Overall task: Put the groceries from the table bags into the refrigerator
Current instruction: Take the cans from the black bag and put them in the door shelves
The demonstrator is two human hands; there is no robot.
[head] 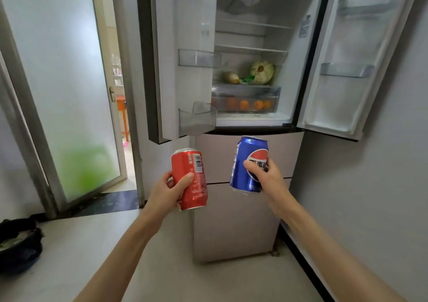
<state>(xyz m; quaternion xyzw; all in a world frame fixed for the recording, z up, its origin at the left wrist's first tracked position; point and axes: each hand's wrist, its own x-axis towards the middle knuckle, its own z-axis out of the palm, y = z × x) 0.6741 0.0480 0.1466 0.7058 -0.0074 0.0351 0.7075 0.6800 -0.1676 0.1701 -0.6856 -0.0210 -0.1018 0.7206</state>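
Note:
My left hand [168,191] grips a red soda can [192,174], held upright. My right hand [266,178] grips a blue cola can [249,160], tilted slightly. Both cans hang in front of the refrigerator [243,209], below its upper compartment. Both upper doors stand wide open. Inside, a cabbage [261,71] and a smaller vegetable [231,77] lie on a shelf. Below them, a clear drawer [245,92] holds several oranges.
The left door [166,47] carries two clear bins, the right door [347,70] carries shelf bins. A frosted glass door [58,93] stands at the left, with a doorway beside it. A dark bag [18,244] lies on the floor at far left. A wall runs along the right.

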